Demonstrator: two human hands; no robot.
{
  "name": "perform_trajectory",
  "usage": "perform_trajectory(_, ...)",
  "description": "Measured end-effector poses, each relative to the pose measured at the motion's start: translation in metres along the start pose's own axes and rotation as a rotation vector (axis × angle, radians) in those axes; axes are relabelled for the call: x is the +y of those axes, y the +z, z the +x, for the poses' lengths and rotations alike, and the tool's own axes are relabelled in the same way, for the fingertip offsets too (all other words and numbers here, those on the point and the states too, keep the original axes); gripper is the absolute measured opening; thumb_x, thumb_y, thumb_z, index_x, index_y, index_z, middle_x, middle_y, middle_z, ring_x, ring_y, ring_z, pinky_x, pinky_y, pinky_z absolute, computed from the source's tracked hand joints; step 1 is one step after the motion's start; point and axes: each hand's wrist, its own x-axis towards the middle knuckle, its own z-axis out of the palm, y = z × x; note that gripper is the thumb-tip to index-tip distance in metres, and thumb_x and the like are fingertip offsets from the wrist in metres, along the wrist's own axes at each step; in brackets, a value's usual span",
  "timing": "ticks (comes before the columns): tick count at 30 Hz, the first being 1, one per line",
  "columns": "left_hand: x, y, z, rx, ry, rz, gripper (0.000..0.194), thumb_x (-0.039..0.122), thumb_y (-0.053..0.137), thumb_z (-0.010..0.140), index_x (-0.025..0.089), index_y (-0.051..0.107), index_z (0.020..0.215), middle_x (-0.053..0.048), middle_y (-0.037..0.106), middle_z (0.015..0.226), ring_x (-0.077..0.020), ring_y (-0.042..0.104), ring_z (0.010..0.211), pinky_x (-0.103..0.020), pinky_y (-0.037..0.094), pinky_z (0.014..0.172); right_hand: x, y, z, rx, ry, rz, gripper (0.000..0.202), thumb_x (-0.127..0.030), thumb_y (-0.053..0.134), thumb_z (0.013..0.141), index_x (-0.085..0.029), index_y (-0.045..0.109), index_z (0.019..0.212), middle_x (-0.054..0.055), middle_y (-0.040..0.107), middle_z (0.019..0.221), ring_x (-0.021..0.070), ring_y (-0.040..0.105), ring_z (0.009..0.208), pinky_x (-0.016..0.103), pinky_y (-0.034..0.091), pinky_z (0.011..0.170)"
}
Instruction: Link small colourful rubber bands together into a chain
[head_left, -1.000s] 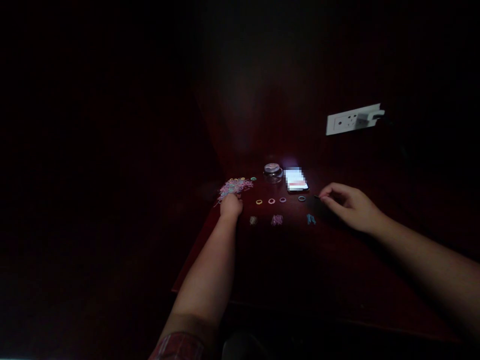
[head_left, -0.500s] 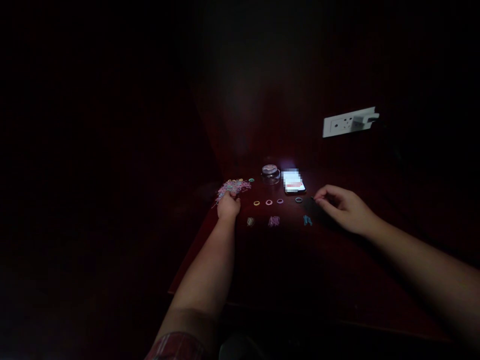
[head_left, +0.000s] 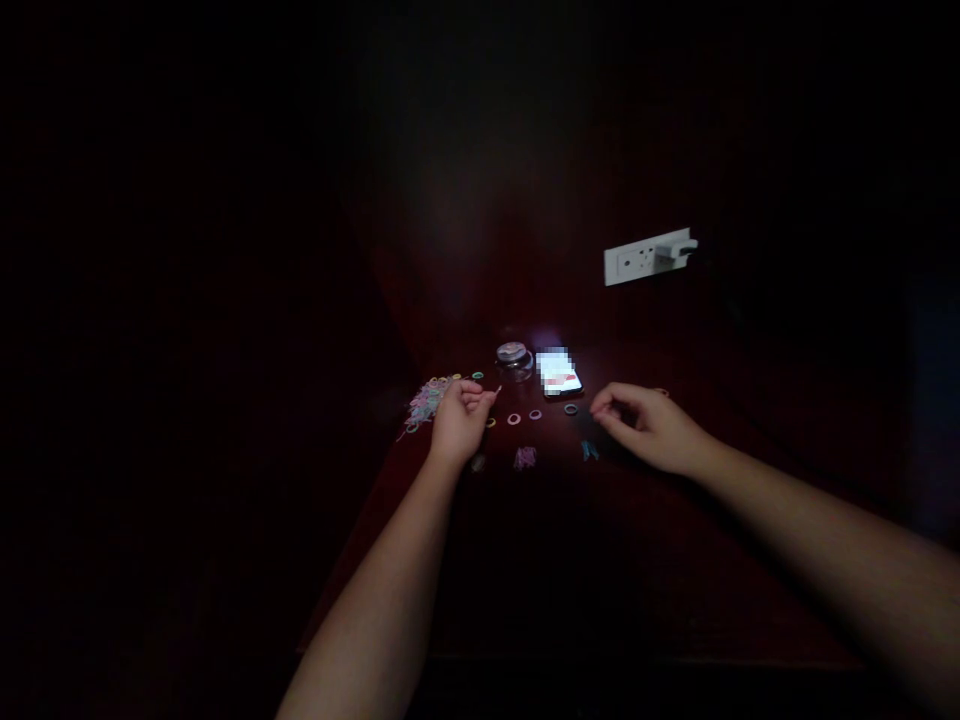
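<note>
My left hand [head_left: 461, 420] is closed in a pinch on a small pink hair tie [head_left: 498, 391], whose tip pokes out past the fingers. Just left of it lies a heap of pastel hair ties [head_left: 426, 402]. My right hand [head_left: 637, 425] is pinched too, right of a grey-blue hair tie [head_left: 571, 410]; I cannot make out what its fingers hold. Between the hands, a pink hair tie [head_left: 514, 419] and a purple hair tie [head_left: 535, 414] lie in a row, with a yellow one partly hidden by my left hand. Nearer me are a purple bunch [head_left: 525, 458] and a blue bunch [head_left: 589, 451].
A lit phone [head_left: 558, 372] lies behind the row, beside a clear round container [head_left: 514, 360] with a pale lid. A reddish ring [head_left: 661, 392] shows behind my right hand. On the wall, a socket plate [head_left: 647, 257] holds a plug with a cable. The surroundings are very dark.
My left hand has come out of the heap to the right, with a pink hair tie pinched in it. The view has shifted right; my right hand now sits closer to the grey-blue hair tie.
</note>
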Motion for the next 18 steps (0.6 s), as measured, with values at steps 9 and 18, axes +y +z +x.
perform_trajectory(9, 0.062, 0.036, -0.051, -0.251, 0.015, -0.237, 0.029, 0.026, 0.071, 0.071, 0.019, 0.048, 0.087, -0.001, 0.067, 0.074, -0.0081, 0.062, 0.058, -0.016, 0.047, 0.053, -0.014, 0.008, 0.001, -0.023, -0.039, 0.080, 0.017, -0.027, 0.059, 0.083, -0.016, 0.064, 0.096, 0.002, 0.057, 0.075, 0.0099, 0.050, 0.059, 0.023, 0.041, 0.053)
perform_trajectory(18, 0.063, 0.041, -0.055, -0.307, 0.010, -0.235, 0.029, 0.023, 0.072, 0.070, 0.020, 0.048, 0.086, 0.000, 0.068, 0.073, -0.0088, 0.064, 0.060, -0.017, 0.049, 0.054, -0.020, 0.010, 0.001, 0.005, -0.043, 0.102, 0.015, -0.023, 0.059, 0.083, -0.016, 0.065, 0.095, 0.002, 0.057, 0.075, 0.0102, 0.049, 0.060, 0.023, 0.040, 0.054)
